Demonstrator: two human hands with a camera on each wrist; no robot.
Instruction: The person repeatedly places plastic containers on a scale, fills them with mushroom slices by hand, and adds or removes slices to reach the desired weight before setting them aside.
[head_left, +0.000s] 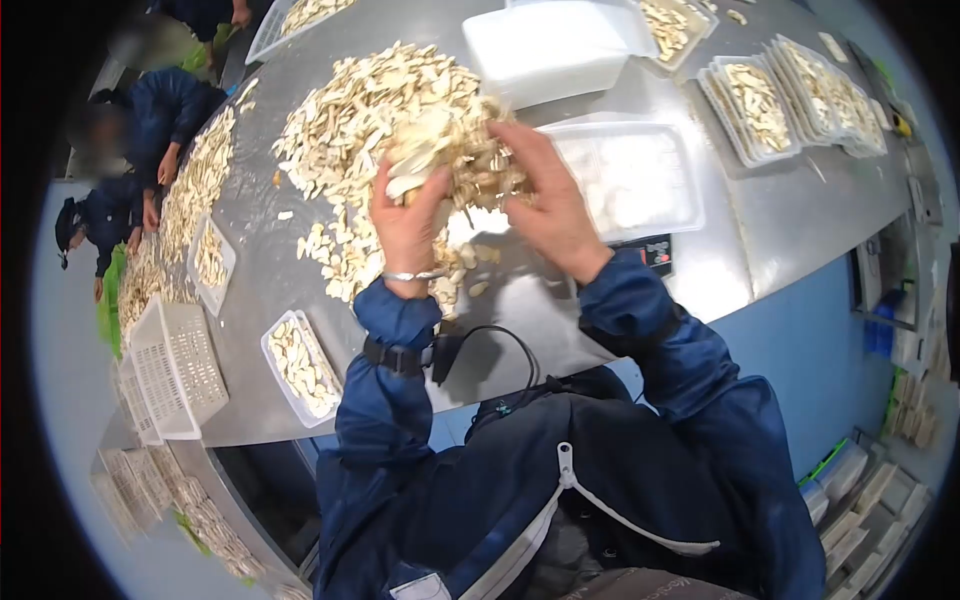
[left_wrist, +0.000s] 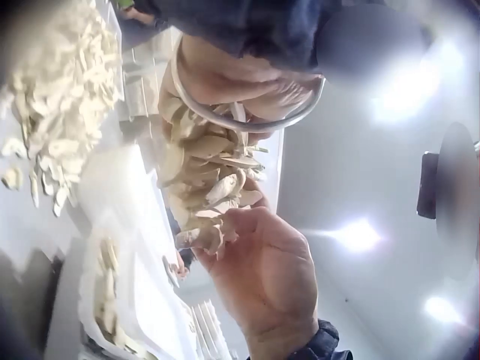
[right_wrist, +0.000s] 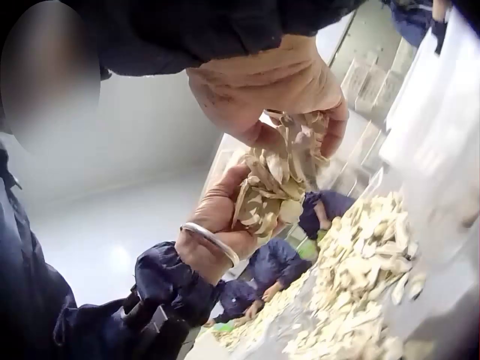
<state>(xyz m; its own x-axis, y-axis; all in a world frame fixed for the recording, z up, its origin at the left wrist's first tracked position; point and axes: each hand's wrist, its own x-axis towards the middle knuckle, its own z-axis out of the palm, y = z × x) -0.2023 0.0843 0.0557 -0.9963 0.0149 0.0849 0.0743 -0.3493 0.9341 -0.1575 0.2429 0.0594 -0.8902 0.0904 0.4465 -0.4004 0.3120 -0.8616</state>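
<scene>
Between my two hands, raised above the steel table, is a heap of pale dried mushroom slices (head_left: 470, 165). My left hand (head_left: 408, 225) holds its side with curled fingers and thumb; a metal bangle circles that wrist. On the opposite side my right hand (head_left: 550, 205) grips more of the slices, some pinched between thumb and fingers in the right wrist view. Beneath and beyond the hands spreads a large pile of loose slices (head_left: 350, 125). A clear plastic tray (head_left: 697, 190) rests to the right of my right hand, over a dark-panelled scale (head_left: 657, 255).
Filled trays (head_left: 755, 105) stand in rows at the right. A white plastic container (head_left: 545, 55) sits at the back. Left are a filled tray (head_left: 300, 370) near the edge and a perforated white basket (head_left: 180, 370). Other people (head_left: 185, 110) work along the far left side.
</scene>
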